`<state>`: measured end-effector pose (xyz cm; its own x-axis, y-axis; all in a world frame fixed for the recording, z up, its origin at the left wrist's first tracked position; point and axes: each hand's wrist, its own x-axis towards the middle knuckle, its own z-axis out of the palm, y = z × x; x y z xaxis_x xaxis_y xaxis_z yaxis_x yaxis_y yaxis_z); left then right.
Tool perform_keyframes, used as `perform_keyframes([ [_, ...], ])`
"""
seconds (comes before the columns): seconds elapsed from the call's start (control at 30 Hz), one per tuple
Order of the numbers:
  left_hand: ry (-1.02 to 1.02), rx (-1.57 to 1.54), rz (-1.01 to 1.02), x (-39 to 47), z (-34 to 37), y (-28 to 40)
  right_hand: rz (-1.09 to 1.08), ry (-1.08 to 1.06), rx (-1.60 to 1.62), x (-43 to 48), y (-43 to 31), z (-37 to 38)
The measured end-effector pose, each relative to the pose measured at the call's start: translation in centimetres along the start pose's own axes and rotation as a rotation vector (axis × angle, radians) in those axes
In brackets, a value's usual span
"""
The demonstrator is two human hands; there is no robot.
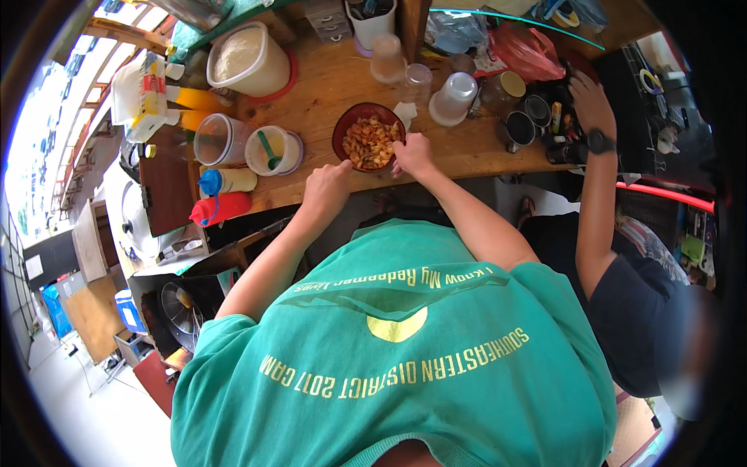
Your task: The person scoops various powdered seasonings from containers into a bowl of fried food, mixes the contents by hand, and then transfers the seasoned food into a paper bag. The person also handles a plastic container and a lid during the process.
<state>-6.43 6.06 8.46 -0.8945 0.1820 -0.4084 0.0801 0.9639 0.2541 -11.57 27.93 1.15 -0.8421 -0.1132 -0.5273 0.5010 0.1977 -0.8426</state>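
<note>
A dark red bowl with small orange-brown chunks of food stands near the front edge of a wooden counter. My left hand is curled at the bowl's lower left rim, thumb and finger against it. At its right rim is my right hand, fingers bent over the edge; its fingertips are partly hidden. What looks like a utensil lies low in the food, too small to tell. A piece of white tissue lies just beyond the bowl. Left of it stands an open tub with a green spoon.
Squeeze bottles, red and blue-capped, lie at the left edge. Behind are a tub of white powder, plastic cups and a glass jar. At right another person's arm reaches over dark mugs.
</note>
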Motion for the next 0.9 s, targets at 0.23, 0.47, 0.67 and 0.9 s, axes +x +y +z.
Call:
perform_keyframes([
  [0.23, 0.249, -0.071, 0.147, 2.8, 0.4, 0.6, 0.015, -0.077, -0.032, 0.3, 0.2, 0.3],
  [0.47, 0.286, 0.050, 0.164, 3.1, 0.7, 1.1, 0.035, -0.053, -0.029, 0.3, 0.2, 0.2],
  [0.67, 0.230, 0.073, 0.038, 0.0, -0.3, -0.1, 0.037, -0.043, -0.012, 0.5, 0.2, -0.4],
  [0.9, 0.126, 0.046, -0.008, 1.5, -0.7, -1.1, 0.086, -0.068, -0.004, 0.7, 0.3, -0.4],
])
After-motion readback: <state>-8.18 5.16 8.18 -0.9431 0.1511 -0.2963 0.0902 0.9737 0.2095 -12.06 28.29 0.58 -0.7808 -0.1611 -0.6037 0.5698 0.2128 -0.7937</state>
